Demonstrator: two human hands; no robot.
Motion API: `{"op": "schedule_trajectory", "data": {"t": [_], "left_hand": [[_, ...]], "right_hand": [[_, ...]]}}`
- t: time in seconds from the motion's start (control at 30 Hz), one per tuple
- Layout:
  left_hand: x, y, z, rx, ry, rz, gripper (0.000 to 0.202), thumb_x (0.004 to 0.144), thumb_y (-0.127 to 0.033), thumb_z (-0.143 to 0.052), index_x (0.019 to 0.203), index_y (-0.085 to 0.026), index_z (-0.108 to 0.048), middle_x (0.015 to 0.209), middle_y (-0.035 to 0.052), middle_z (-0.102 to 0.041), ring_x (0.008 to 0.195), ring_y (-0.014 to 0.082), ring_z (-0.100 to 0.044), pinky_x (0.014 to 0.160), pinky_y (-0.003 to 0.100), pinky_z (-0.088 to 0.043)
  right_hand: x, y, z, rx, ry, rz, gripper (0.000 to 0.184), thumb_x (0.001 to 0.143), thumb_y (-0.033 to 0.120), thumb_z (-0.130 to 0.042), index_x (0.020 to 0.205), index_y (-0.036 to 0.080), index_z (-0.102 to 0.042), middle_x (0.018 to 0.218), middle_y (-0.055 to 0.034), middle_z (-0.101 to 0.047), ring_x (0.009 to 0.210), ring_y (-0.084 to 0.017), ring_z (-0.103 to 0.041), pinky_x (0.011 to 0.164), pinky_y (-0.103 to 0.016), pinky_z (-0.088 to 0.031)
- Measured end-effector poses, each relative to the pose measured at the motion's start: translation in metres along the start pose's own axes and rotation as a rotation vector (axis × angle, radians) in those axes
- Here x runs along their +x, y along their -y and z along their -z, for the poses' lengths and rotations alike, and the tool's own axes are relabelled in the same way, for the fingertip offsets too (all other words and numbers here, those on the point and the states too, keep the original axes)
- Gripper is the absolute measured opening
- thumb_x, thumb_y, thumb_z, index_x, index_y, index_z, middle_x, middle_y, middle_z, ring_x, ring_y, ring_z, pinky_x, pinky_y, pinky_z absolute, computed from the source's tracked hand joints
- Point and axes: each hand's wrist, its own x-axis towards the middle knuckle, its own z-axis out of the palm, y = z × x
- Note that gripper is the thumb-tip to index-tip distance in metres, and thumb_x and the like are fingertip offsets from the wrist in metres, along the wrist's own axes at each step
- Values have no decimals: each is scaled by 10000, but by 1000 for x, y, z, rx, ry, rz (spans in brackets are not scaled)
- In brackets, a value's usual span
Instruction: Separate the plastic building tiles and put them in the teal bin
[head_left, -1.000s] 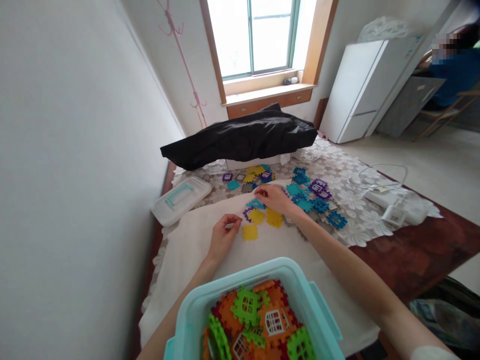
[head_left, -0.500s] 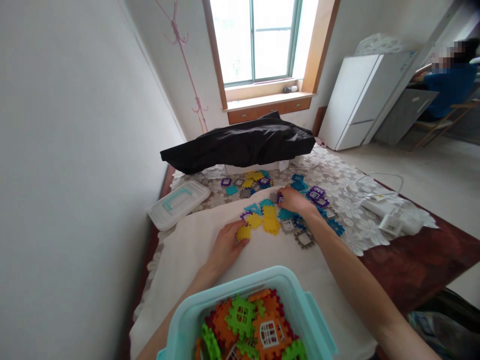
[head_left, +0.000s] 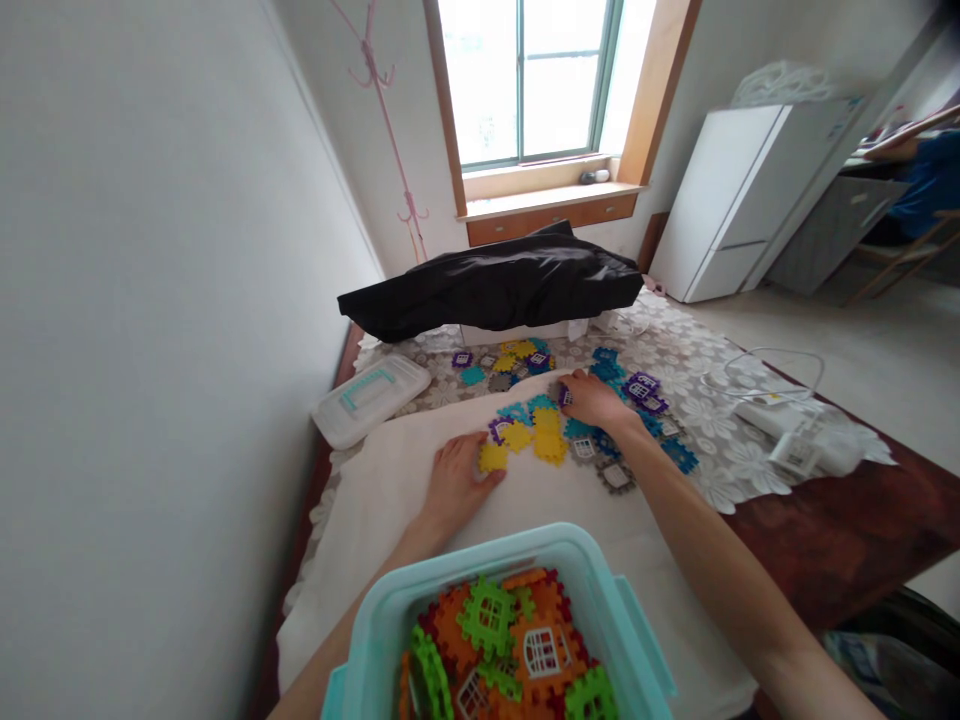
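My left hand [head_left: 456, 482] is on the white cloth [head_left: 397, 480]. Its thumb and fingers close around the edges of a yellow notched building tile [head_left: 493, 458]. Farther right, my right hand [head_left: 594, 400] pinches a purple building tile [head_left: 566, 396] with a window pattern, partly hidden by the fingers. Joined yellow tiles [head_left: 550, 436] lie between my hands, with another yellow tile [head_left: 517, 435] beside them. Grey window tiles [head_left: 616, 477] and blue ones [head_left: 679, 455] lie below and to the right of my right hand.
A light-blue tub [head_left: 465, 560] of orange, green and red tiles stands close in front. Its lid [head_left: 371, 400] lies at left. More loose tiles [head_left: 525, 350] are near a black cover [head_left: 495, 285]. A white bundle [head_left: 814, 435] sits at right; a seated person's blue sleeve [head_left: 930, 190] shows beyond.
The view has shifted slightly, so everything sits a little farther right. Both hands stay at nearly the same spots among the tiles.
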Motion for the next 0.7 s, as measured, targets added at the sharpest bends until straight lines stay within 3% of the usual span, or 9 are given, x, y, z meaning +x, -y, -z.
{"op": "schedule_trajectory", "data": {"t": [0.13, 0.4, 0.47, 0.57, 0.7], "left_hand": [[1, -1, 4, 18, -27, 65, 566, 800, -322, -816, 1320, -219, -616, 1243, 85, -726, 1182, 310, -626, 1030, 474, -452], [2, 0, 6, -103, -20, 33, 582, 730, -290, -861, 1266, -240, -643, 1198, 64, -709, 1137, 287, -636, 1028, 460, -469], [2, 1, 4, -215, -27, 33, 526, 738, -253, -831, 1231, -234, -647, 1202, 67, -676, 1087, 255, -639, 1000, 429, -494], [2, 4, 2, -446, -34, 74, 457, 780, -220, -748, 1218, -220, -620, 1159, 62, -631, 913, 178, -634, 838, 335, -544], [4, 7, -1, -673, -18, 152, 445, 814, -279, -727, 1226, -213, -573, 1101, 49, -619, 831, 136, -625, 735, 270, -535]], "right_hand": [[0, 2, 0, -9, -17, -20, 521, 885, 271, -621, 1391, 155, -574, 1359, -188, -602, 1246, -360, -576, 971, -378, -483], [-6, 10, 9, 5, -46, -39, 561, 902, 333, -634, 1427, 153, -553, 1429, -198, -575, 1291, -371, -556, 1031, -396, -458], [-10, 15, 17, 44, -32, 59, 622, 895, 367, -657, 1466, 162, -521, 1492, -189, -533, 1329, -367, -532, 1081, -399, -432], [-19, 28, 26, 146, 65, 216, 769, 865, 466, -713, 1527, 172, -454, 1523, -172, -518, 1350, -334, -533, 1117, -369, -416], [-34, 51, 23, 105, 212, 229, 996, 681, 486, -888, 1528, 185, -458, 1506, -172, -541, 1299, -347, -584, 1082, -374, -466]]}}
